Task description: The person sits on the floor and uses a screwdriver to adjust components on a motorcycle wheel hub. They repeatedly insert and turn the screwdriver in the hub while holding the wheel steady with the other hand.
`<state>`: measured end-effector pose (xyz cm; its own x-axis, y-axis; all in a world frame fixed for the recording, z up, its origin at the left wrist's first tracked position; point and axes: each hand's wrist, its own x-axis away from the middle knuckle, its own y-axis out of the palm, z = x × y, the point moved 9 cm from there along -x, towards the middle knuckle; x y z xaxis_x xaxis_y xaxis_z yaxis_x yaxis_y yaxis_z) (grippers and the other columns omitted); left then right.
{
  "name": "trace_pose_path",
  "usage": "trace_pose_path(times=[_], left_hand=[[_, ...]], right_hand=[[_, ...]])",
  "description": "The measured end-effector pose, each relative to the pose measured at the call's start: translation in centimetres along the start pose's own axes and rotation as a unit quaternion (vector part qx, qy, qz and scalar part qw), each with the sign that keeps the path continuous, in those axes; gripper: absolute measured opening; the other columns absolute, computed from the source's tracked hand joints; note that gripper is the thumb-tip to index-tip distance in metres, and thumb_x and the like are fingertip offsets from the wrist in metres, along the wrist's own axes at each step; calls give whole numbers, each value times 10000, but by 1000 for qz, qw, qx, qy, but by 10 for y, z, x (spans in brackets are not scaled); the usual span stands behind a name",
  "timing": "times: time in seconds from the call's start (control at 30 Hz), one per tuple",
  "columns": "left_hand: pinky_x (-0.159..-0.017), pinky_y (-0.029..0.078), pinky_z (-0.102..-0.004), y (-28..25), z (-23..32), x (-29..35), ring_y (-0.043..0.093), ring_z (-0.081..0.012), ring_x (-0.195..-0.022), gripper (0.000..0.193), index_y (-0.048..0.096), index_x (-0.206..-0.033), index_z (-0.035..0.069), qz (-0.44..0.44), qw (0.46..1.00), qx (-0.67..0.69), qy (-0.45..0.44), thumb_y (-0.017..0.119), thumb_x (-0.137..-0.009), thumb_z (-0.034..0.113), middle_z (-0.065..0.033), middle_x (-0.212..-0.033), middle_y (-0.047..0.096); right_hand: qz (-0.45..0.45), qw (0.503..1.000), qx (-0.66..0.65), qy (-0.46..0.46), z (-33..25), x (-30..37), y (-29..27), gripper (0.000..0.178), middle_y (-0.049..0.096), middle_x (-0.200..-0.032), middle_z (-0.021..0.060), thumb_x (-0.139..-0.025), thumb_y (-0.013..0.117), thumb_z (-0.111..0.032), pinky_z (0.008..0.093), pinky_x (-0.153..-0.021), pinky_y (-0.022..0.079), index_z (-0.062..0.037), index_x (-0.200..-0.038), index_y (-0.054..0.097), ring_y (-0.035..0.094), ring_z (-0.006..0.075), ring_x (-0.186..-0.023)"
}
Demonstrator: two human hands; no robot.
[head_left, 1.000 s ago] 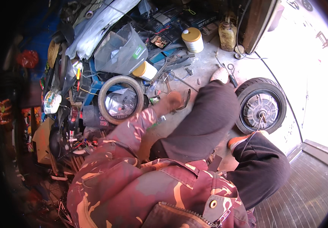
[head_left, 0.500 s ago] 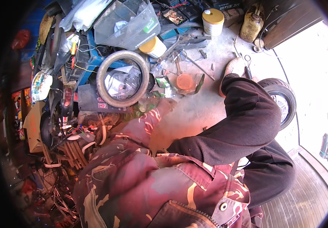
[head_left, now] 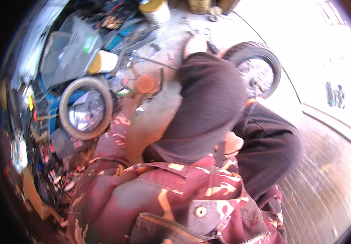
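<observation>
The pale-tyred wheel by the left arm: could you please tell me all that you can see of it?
The wheel has a pale, worn cream tyre around a shiny silver hub that reflects light. It lies roughly flat on the cluttered floor among tools and wires, left of the camouflage sleeve. The left hand is beyond it, on a round orange part, not touching the wheel. Motion blur hides finer detail.
</observation>
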<state>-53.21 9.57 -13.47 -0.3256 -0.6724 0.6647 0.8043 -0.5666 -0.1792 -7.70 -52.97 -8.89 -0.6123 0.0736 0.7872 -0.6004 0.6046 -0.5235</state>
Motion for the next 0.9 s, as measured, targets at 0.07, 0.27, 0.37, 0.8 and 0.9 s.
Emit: trace_pose_path(times=[0.07,0.27,0.37,0.8,0.9], left_hand=[[-599,521,-272,-4,34,5,676,-102,-721,309,763,-1161,-20,51,995,-40,71,703,-1056,264,-56,-950,774],[-781,564,-299,-17,212,20,704,-146,-870,382,729,-1285,13,88,906,-236,339,699,-1090,340,-67,-1078,773],[-913,582,-310,-7,326,42,737,-162,-1007,422,683,-1382,25,123,881,-234,392,669,-1111,349,-99,-1182,766],[-986,581,-319,326,468,134,735,-180,-1066,317,690,-1356,-20,-244,843,-336,343,665,-1067,109,-117,-1186,765],[-964,565,-311,341,454,134,721,-170,-1026,349,703,-1312,-36,-255,836,-388,291,700,-973,47,-121,-1152,764]], right_hand=[[8,1000,-1,-18,-16,-15,-6,346,807,-990,157,-1083,662,-231,333,-699,614,48,-1278,723,776,215,-833],[26,998,-35,-48,-60,-72,-24,340,807,-985,153,-1084,658,-223,332,-695,611,47,-1282,722,774,212,-828],[31,996,-60,-51,-69,-103,-29,337,807,-982,152,-1085,656,-218,331,-693,610,46,-1284,721,772,210,-825],[65,974,-211,-46,-120,-219,-32,302,796,-976,109,-1033,697,-197,308,-632,579,32,-1228,717,735,169,-739],[68,976,-192,-79,-160,-241,-38,343,806,-977,109,-1016,719,-215,302,-666,584,26,-1259,727,750,165,-757]])
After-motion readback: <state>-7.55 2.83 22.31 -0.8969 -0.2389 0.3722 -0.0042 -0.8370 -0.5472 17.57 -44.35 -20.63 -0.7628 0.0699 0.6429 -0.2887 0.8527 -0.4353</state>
